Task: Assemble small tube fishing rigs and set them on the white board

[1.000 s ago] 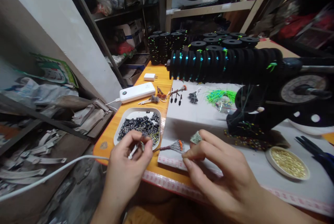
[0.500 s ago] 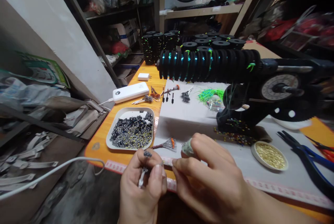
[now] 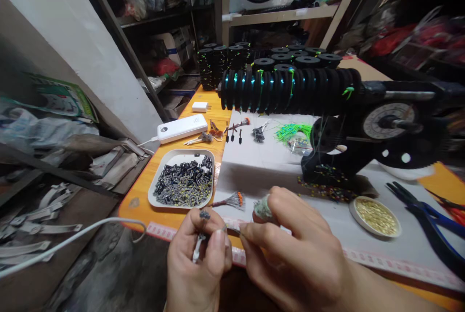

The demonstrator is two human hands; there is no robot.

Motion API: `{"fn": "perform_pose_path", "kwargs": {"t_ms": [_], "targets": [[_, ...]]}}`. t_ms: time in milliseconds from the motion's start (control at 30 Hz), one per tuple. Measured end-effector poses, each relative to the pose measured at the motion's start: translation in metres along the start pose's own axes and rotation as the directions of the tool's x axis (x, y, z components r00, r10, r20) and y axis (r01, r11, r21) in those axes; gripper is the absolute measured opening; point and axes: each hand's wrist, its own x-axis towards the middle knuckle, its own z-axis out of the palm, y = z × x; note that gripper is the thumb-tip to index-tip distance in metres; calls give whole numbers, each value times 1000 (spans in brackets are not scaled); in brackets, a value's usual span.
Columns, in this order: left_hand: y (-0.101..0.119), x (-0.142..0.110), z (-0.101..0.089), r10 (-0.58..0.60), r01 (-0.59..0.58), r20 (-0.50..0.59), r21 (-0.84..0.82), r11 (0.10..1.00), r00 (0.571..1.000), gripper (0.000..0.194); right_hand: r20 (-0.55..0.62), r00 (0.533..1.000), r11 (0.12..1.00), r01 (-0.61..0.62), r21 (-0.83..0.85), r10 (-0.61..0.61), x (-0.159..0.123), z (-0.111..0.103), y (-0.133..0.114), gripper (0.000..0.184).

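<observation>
My left hand (image 3: pixel 198 258) is closed at the table's front edge, pinching a thin white stick with a small black piece (image 3: pixel 204 215) at its top. My right hand (image 3: pixel 290 249) is closed too; its thumb and forefinger pinch toward the left hand's fingertips, and a small greenish-grey bundle (image 3: pixel 261 208) is tucked under its fingers. The two hands touch at the fingertips. Just beyond them lies a bunch of thin pins with orange tips (image 3: pixel 232 200) on the white sheet (image 3: pixel 269 162). A white tray (image 3: pixel 174 154) of several small black parts sits to the left.
A black winding machine (image 3: pixel 348 152) carries a long row of black foam spools (image 3: pixel 286 91). A dish of gold beads (image 3: pixel 376 215), blue-handled pliers (image 3: pixel 428 225), a white power bank (image 3: pixel 181 128) and green line (image 3: pixel 290 132) lie on the orange table (image 3: pixel 145 191).
Over the last second my left hand drew back from the tray to the table's edge and met my right hand. In the last half second little has moved.
</observation>
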Motion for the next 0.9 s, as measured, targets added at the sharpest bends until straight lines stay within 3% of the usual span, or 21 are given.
{"fn": "perform_pose_path", "kwargs": {"t_ms": [500,633,900], "targets": [[0,-1,-1,25,-26,18,12,1000,1000,43,25,1000,1000,17,3,-17,-3,0,1,21],[-5,0,-5,83,-85,26,83,993,996,40,63,998,999,-1,32,-1,-4,-1,1,21],[-17,5,-10,231,-232,25,140,962,973,28,190,967,894,-234,381,172,-2,-3,8,15]]}}
